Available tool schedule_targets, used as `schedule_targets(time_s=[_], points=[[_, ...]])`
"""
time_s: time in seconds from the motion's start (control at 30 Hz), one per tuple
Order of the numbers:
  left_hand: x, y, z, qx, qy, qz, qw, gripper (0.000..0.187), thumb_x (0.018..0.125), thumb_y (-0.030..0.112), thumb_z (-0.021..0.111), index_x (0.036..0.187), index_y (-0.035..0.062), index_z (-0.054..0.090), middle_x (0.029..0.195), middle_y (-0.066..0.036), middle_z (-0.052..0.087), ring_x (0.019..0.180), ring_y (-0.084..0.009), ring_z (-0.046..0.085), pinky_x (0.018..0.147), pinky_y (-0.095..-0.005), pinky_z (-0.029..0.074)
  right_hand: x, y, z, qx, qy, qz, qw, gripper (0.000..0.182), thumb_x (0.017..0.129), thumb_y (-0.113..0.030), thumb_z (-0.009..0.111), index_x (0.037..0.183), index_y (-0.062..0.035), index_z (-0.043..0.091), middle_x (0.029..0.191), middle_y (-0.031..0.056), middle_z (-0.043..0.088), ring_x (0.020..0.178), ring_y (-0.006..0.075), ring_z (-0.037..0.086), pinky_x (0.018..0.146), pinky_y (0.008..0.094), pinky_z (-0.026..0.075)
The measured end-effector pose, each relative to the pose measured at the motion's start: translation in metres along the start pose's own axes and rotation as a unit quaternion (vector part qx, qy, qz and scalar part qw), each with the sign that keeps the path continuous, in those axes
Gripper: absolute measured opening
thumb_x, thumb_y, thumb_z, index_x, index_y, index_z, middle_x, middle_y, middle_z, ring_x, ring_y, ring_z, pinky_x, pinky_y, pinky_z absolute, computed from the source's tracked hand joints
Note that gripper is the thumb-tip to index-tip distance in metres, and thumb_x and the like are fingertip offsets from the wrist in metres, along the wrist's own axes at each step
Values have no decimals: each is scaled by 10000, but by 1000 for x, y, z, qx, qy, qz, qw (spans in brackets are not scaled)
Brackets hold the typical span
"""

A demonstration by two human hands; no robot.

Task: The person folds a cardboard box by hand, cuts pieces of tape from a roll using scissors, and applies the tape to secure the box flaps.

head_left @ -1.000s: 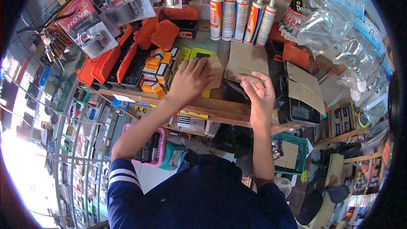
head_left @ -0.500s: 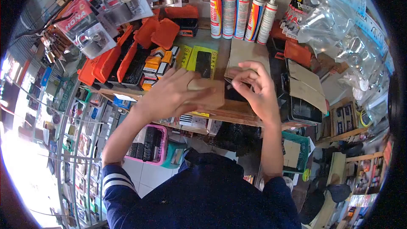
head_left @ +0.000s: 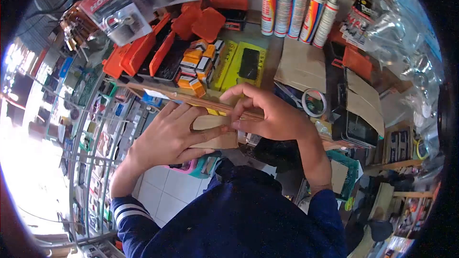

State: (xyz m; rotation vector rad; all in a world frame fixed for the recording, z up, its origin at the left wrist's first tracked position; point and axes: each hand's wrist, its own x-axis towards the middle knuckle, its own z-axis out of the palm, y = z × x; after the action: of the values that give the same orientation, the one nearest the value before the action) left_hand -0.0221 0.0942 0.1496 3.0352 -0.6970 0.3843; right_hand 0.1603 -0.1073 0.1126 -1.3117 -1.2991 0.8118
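Note:
My left hand point(head_left: 169, 134) is closed round a flat brown cardboard piece point(head_left: 217, 138), its fingers spread across the top face. It is held in front of the bench edge, above the floor. My right hand point(head_left: 272, 114) comes in from the right, with thumb and a curled finger pinched together at the cardboard's right edge. Whatever lies between those fingertips is too small to make out. Beyond my right hand, a roll of tape point(head_left: 314, 102) rests on the bench beside a larger cardboard sheet point(head_left: 301, 67).
Yellow packets point(head_left: 248, 67), small orange-and-white boxes point(head_left: 196, 67) and orange-lidded cases point(head_left: 143, 52) crowd the bench. Several silicone sealant tubes point(head_left: 299, 12) stand at the back. A black case point(head_left: 356, 131) sits at right. Packaged padlocks point(head_left: 119, 26) hang at upper left.
My left hand has drawn the cardboard towards my body and off the bench. The right hand has moved left to meet its edge, uncovering the tape roll. The view has shifted.

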Motion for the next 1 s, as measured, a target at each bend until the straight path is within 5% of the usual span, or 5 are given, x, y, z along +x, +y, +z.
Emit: schedule_targets(time_s=[0.13,0.23,0.73,0.93,1.0], points=[[-17,10,-7,-4,-63,-70,996,537,834,463,703,1355,337,662,1151,-101,596,1015,-296,574,880,-434,472,14,-4,9,-14,-57,18,998,510,933,-18,686,1393,-54,471,968,47,661,1008,128,641,949,329,484],[-27,13,-7,3,-70,-92,993,539,847,460,692,1372,345,650,1163,-97,596,1029,-291,575,897,-431,470,23,2,15,-54,-66,-4,996,525,884,-16,714,1348,-19,471,1131,144,653,972,181,700,863,343,536],[-39,10,-6,-5,-56,-105,993,513,876,455,677,1375,336,647,1193,-94,598,1019,-280,581,900,-425,479,34,-3,20,-110,-90,-33,989,624,873,-43,724,1427,-68,439,934,127,719,894,226,724,764,365,555],[-38,8,-6,8,-33,-96,995,504,888,461,662,1374,328,651,1199,-101,598,1010,-274,573,864,-407,463,33,-6,23,-123,-70,-68,988,695,840,-27,764,1445,-53,424,916,120,723,899,239,722,818,382,540],[-37,9,-8,15,-32,-96,995,499,894,466,653,1374,327,652,1199,-104,598,1004,-274,569,854,-401,455,31,-12,24,-115,-63,-16,991,791,825,6,773,1508,-111,392,904,28,689,951,149,668,1012,374,473]])
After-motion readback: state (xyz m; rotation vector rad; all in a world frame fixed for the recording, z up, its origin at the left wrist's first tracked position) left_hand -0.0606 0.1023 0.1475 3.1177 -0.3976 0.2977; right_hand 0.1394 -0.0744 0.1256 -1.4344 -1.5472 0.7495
